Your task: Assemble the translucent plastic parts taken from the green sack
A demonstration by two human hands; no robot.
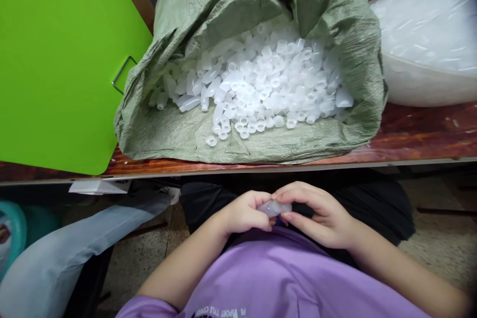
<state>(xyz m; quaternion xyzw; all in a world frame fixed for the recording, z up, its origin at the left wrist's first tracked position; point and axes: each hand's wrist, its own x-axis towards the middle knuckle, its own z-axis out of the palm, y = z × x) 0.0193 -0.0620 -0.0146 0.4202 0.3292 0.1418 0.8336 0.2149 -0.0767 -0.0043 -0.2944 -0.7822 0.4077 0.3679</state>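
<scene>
Over my lap, my left hand [250, 212] is closed around one end of a small translucent plastic piece [275, 208]. The fingers of my right hand [316, 213] pinch the other end of it. Its exact kind is partly hidden by my fingers. Beyond my hands, an open green woven sack [238, 151] lies on its side on the table, its mouth facing me. Many loose translucent plastic pieces [261, 84], short and tube-like, spill toward the sack's lower lip.
A bright green board [67, 69] with a metal wire handle [121, 75] stands at left. To the right sits a white container [421, 77] heaped with clear plastic pieces. The dark red wooden table [428, 129] ends above my lap. At lower left are another person's jeans leg [74, 248] and a teal bucket [20, 233].
</scene>
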